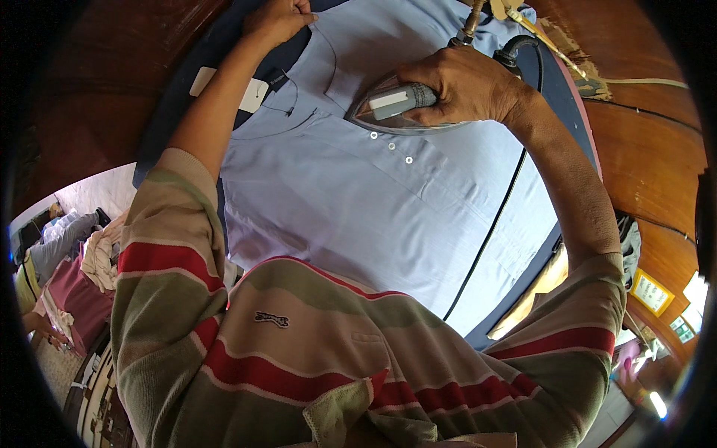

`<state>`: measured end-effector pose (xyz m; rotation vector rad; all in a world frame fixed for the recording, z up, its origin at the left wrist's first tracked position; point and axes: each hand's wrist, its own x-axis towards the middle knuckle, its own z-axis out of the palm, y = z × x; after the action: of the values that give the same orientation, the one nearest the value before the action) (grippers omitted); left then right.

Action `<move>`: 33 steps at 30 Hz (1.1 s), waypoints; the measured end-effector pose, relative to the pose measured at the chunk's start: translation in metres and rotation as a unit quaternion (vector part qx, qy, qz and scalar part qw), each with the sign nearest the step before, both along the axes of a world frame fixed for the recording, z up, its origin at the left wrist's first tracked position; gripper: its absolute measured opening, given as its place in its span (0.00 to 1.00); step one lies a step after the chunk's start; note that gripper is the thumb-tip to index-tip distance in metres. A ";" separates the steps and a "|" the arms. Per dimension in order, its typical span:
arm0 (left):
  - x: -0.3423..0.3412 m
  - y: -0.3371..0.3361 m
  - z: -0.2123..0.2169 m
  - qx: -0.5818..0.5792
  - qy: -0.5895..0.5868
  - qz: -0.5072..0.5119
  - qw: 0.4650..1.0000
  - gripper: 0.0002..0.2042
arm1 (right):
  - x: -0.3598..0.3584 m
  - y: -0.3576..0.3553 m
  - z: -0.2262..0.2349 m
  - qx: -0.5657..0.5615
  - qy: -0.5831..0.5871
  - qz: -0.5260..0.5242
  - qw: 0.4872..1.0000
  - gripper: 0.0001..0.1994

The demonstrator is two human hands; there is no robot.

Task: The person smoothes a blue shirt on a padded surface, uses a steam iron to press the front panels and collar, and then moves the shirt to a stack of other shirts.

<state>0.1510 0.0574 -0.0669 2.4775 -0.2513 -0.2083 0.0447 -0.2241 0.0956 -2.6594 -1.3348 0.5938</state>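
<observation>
Navy cloth-covered bench (179, 112) bore pale-blue cloth shirt (336, 194) flat, prob. vs. creases; R grip (470, 82) wrapped grey-handled metal iron (403, 103) by 3 round white buttons (391, 146); L grip (278, 22) curled at neckline (296, 69), prob. bracing, hold unclear.

I'm seeing lettering: badge (271, 319) on my top (441, 336) at seven o'clock, label (277, 79) in the shirt (328, 194) at eleven, blurred yellow sign (651, 292) on wood (646, 198) at three.
</observation>
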 end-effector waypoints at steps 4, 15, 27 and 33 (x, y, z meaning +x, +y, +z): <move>-0.003 -0.005 -0.002 -0.036 -0.042 0.043 0.998 0.17 | -0.007 -0.014 0.002 0.031 0.012 -0.086 0.996 0.22; -0.150 -0.080 0.031 0.166 -0.251 -0.163 0.940 0.24 | -0.143 -0.058 0.012 0.020 0.030 -0.386 0.922 0.20; -0.151 -0.073 0.029 0.271 -0.138 -0.130 0.944 0.27 | -0.127 -0.090 0.005 0.060 0.015 -0.482 0.874 0.28; -0.146 -0.046 0.062 0.104 -0.208 -0.055 0.971 0.27 | -0.077 -0.067 0.024 0.055 -0.010 -0.386 0.921 0.31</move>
<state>0.0051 0.0113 -0.0054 2.6990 -0.5690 0.2580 -0.0324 -0.2908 0.1192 -2.7714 -0.2224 0.3583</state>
